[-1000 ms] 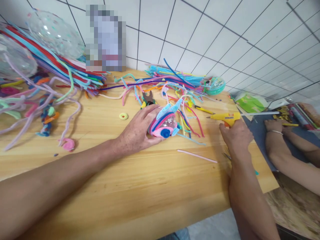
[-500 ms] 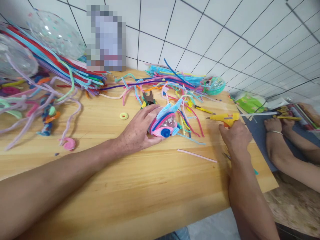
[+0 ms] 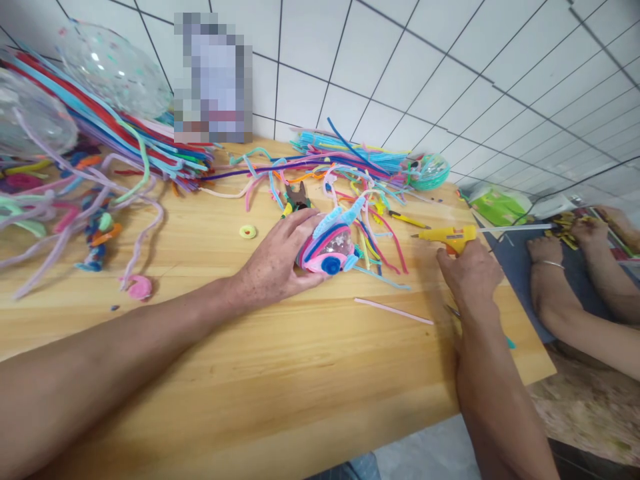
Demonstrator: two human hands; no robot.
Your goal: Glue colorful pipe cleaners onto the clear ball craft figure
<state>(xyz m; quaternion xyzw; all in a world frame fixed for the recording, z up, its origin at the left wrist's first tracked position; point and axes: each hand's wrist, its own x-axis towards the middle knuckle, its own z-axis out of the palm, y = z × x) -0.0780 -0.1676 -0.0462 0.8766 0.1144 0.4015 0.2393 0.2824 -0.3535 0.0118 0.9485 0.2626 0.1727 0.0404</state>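
Observation:
My left hand [image 3: 277,260] cups a small clear ball wrapped in pink and blue pipe cleaners [image 3: 330,250], holding it down on the wooden table [image 3: 280,373]. My right hand [image 3: 470,273] is closed around the handle of a yellow glue gun [image 3: 450,235], whose nozzle points left toward the ball and stops well short of it. A white glue stick pokes out of the gun's back. A loose pink pipe cleaner [image 3: 395,311] lies on the table between my hands.
Heaps of coloured pipe cleaners [image 3: 120,143] and clear balloons [image 3: 115,67] fill the back left. More pipe cleaners, pliers [image 3: 297,198] and a green-wrapped ball [image 3: 429,170] lie behind the craft. Another person's arms [image 3: 575,300] work at the right, past the table's edge.
My hands have hardly moved; the glue gun has shifted slightly left. The other person's far hand has lifted and moved toward the items at the right edge.

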